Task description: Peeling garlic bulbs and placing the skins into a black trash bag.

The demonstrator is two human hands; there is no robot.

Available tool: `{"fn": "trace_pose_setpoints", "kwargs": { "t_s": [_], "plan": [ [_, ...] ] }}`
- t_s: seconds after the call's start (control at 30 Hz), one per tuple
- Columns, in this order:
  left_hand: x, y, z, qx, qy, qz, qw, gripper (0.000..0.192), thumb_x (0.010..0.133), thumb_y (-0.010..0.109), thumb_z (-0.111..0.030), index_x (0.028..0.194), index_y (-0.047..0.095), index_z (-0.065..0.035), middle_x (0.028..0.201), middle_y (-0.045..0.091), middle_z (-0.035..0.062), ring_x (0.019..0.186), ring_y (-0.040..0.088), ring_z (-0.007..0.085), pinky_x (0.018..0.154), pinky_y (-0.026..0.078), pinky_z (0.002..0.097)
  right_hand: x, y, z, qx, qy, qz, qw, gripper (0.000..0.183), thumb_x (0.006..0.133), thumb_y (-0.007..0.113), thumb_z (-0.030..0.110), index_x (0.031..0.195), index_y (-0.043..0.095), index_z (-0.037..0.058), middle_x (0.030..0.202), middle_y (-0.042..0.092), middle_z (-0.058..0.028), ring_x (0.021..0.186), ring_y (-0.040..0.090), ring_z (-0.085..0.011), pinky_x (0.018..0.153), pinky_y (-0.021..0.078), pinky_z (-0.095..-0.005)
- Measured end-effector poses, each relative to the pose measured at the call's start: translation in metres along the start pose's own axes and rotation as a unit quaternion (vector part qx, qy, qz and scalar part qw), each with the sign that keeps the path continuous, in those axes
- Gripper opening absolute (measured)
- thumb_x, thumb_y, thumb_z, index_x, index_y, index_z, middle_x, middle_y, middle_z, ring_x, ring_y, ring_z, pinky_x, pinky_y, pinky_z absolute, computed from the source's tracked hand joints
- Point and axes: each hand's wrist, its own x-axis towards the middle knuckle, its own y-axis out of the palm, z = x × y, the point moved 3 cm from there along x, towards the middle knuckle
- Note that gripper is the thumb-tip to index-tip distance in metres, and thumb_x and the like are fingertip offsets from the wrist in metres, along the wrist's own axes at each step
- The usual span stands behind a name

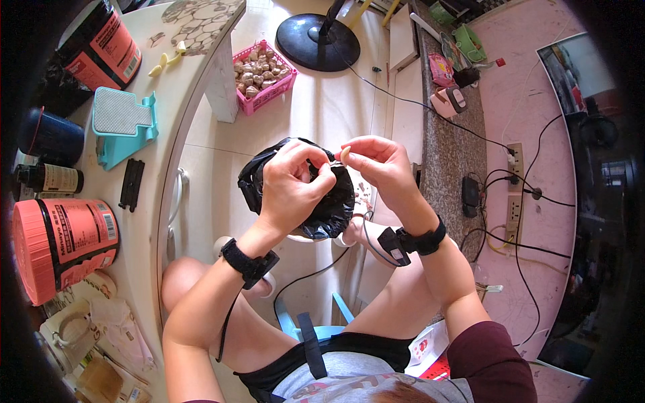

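My right hand pinches a pale garlic clove between thumb and fingertips. Close beside it, my left hand has thumb and index finger pressed together, with what looks like a thin bit of skin at the tips. Both hands are above a bin lined with a black plastic bag. A pink plastic basket full of garlic bulbs stands on the floor beyond. Several peeled cloves lie on the table at the left.
The left table holds a turquoise phone stand, a black folded holder and red-labelled tubs. A black round fan base stands ahead. Cables trail from power sockets along a granite ledge at the right.
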Motion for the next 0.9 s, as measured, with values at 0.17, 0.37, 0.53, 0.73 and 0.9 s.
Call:
{"fn": "trace_pose_setpoints", "kwargs": {
  "t_s": [0.17, 0.37, 0.53, 0.73, 0.9],
  "plan": [
    [0.000, 0.002, 0.000, -0.023, -0.004, 0.002, 1.000, 0.005, 0.069, 0.065, -0.004, 0.074, 0.064, -0.0036, 0.070, 0.055, 0.0001, 0.049, 0.042, 0.0040, 0.046, 0.034, 0.0200, 0.000, -0.008, -0.001, 0.019, 0.044, -0.020, 0.999, 0.020, 0.084, 0.067, 0.007, 0.101, 0.064, -0.0012, 0.093, 0.068, -0.0096, 0.069, 0.058, -0.0046, 0.057, 0.0425, -0.0146],
    [-0.001, 0.001, -0.001, -0.005, -0.005, -0.001, 1.000, 0.005, 0.070, 0.065, -0.005, 0.075, 0.063, -0.0029, 0.070, 0.055, 0.0014, 0.050, 0.043, 0.0050, 0.047, 0.036, 0.0209, 0.002, -0.011, 0.003, 0.079, 0.074, -0.039, 0.993, 0.022, 0.086, 0.065, 0.008, 0.105, 0.063, -0.0010, 0.090, 0.067, -0.0063, 0.051, 0.041, 0.0025, 0.042, 0.0274, -0.0127],
    [-0.003, 0.003, 0.003, 0.114, 0.001, 0.024, 0.993, 0.007, 0.073, 0.062, -0.011, 0.075, 0.063, -0.0046, 0.078, 0.059, 0.0087, 0.067, 0.060, 0.0226, 0.063, 0.048, 0.0324, -0.001, -0.008, 0.002, 0.054, 0.064, -0.033, 0.996, 0.022, 0.087, 0.064, 0.008, 0.107, 0.062, -0.0017, 0.088, 0.066, -0.0046, 0.050, 0.039, 0.0032, 0.042, 0.0260, -0.0130],
    [-0.002, 0.004, 0.003, 0.091, 0.030, 0.011, 0.995, 0.006, 0.072, 0.061, -0.003, 0.077, 0.064, -0.0050, 0.081, 0.055, 0.0019, 0.049, 0.038, 0.0059, 0.046, 0.032, 0.0225, -0.001, -0.005, -0.006, 0.043, 0.051, 0.023, 0.998, 0.026, 0.084, 0.069, 0.006, 0.108, 0.063, -0.0021, 0.084, 0.065, -0.0019, 0.062, 0.053, 0.0003, 0.049, 0.0352, -0.0117],
    [0.000, -0.002, -0.006, 0.049, -0.002, -0.002, 0.999, 0.008, 0.073, 0.069, -0.009, 0.080, 0.068, -0.0065, 0.079, 0.059, 0.0029, 0.047, 0.040, 0.0058, 0.045, 0.033, 0.0233, 0.000, -0.001, -0.002, -0.084, -0.043, -0.005, 0.996, 0.019, 0.076, 0.075, 0.001, 0.094, 0.069, -0.0005, 0.080, 0.063, 0.0001, 0.064, 0.051, 0.0004, 0.051, 0.0347, -0.0142]
  ]
}}
